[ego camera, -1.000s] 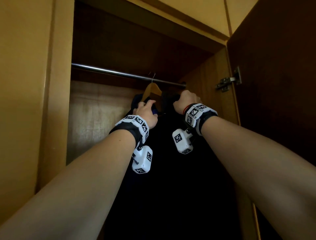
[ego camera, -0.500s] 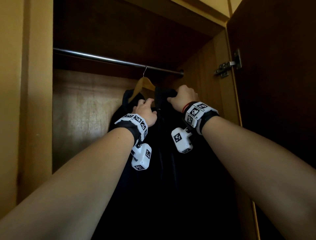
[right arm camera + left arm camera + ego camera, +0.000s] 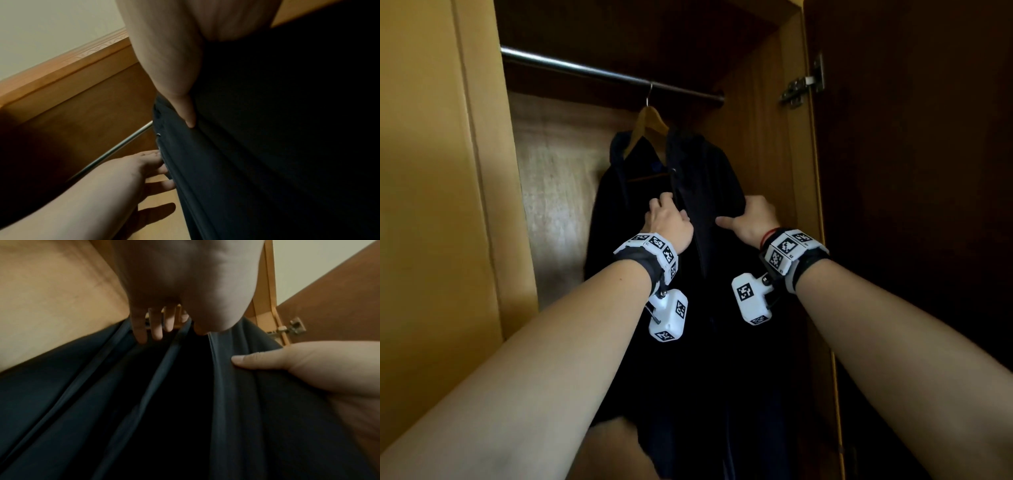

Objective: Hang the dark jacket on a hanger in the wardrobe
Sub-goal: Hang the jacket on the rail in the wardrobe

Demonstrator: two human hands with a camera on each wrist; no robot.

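The dark fabric jacket point(image 3: 681, 274) hangs on the wooden hanger point(image 3: 650, 121), hooked over the metal wardrobe rail point(image 3: 592, 70), so both hands look to be squaring the front. The left hand point(image 3: 669, 222) pinches the left front edge; the right hand point(image 3: 751, 219) grips the right panel, thumb out, both arms raised.

The jacket point(image 3: 688, 308) is showing black from the head view and dark blue-grey up close. The hanger point(image 3: 649, 121) at 12 o'clock above it is glowing honey-brown, hooked on a silvery grey rod point(image 3: 585, 70). The wardrobe frame point(image 3: 448, 171) at 9 o'clock is looking mustard yellow, and the door point(image 3: 911, 205) at 3 o'clock is showing deep reddish brown. White wristbands point(image 3: 654, 253) are bearing black square patterns.
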